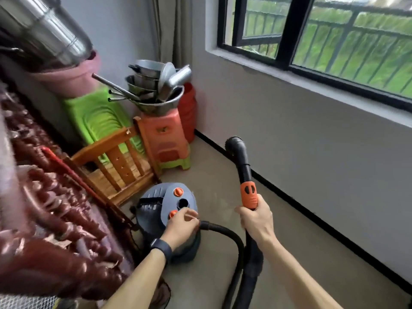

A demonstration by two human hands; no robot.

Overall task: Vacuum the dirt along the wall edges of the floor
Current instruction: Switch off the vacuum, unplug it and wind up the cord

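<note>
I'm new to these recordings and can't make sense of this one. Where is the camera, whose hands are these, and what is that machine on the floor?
The camera sits on a person's head, looking down, so both arms are their own. The grey machine is a canister vacuum standing on the floor. The right hand grips the wand just below its orange cuff; the round nozzle points toward the black skirting under the window. The left hand is at the vacuum's top beside an orange knob, near where the hose plugs in; whether it grips anything is unclear. In the corner stand stacked plastic stools carrying metal pots.
</note>
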